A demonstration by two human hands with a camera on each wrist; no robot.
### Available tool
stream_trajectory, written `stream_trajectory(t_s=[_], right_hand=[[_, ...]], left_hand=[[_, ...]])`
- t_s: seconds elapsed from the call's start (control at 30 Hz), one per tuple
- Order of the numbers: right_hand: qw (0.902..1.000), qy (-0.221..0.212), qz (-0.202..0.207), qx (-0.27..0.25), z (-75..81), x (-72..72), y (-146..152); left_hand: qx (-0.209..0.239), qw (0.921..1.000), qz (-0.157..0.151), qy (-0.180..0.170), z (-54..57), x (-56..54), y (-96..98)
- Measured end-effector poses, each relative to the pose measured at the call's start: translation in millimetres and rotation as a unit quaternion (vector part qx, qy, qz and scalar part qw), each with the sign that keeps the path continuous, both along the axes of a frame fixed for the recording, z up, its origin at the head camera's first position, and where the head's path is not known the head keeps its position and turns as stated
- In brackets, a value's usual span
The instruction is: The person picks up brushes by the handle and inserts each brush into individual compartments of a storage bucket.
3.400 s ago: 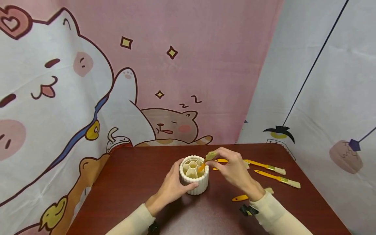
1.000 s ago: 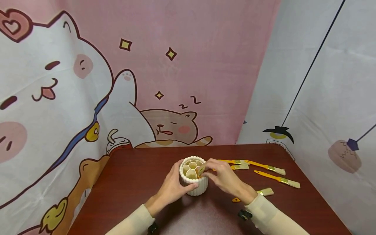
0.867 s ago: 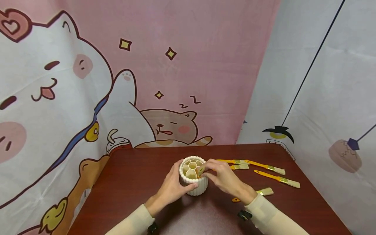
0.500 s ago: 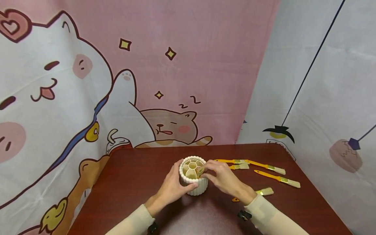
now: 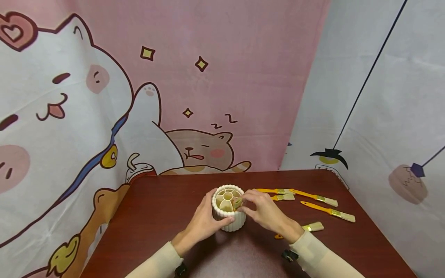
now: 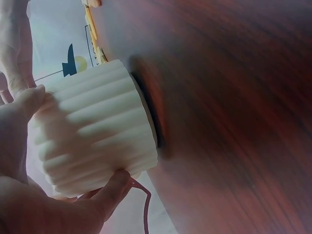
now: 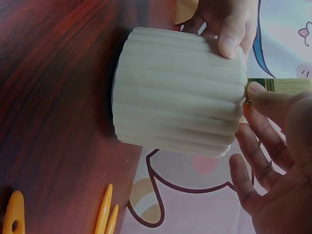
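A white ribbed round holder (image 5: 237,222), split inside into petal-like compartments around a central ring, stands on the table. My left hand (image 5: 203,219) grips its left side, with the thumb along the front; the left wrist view shows thumb and fingers spread around the ribbed wall (image 6: 97,131). At the holder's right rim, my right hand (image 5: 265,212) pinches a paintbrush (image 5: 238,202) near its metal band. Its pale bristles (image 7: 292,86) stick out above the rim in the right wrist view. The handle is down inside a right-hand compartment, mostly hidden.
Several yellow-handled paintbrushes lie to the right on the dark red-brown table (image 5: 163,216), among them one (image 5: 328,211) at far right and one (image 5: 314,227) partly behind the right wrist. A cartoon-print cloth (image 5: 243,77) hangs behind the table.
Over about three seconds, my right hand has lowered the paintbrush, handle first, deeper into the compartment. During the last second both hands have stayed nearly still.
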State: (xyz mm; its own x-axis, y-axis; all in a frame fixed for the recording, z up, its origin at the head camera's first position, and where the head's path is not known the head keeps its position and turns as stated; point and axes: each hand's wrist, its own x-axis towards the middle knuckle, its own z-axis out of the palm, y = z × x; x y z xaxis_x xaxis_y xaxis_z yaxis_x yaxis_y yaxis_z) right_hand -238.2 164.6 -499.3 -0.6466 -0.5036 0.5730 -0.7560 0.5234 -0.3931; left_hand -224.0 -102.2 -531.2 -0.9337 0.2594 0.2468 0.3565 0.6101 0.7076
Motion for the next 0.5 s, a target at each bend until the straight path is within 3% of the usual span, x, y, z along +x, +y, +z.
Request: stream_trajectory(t_s=[0.5], right_hand=[[0.9997, 0.009, -0.009, -0.02, -0.8, 3.9, 4.8]], left_hand=[[-0.005, 0.9998, 0.017, -0.003, 5.4, 3.9, 4.7]])
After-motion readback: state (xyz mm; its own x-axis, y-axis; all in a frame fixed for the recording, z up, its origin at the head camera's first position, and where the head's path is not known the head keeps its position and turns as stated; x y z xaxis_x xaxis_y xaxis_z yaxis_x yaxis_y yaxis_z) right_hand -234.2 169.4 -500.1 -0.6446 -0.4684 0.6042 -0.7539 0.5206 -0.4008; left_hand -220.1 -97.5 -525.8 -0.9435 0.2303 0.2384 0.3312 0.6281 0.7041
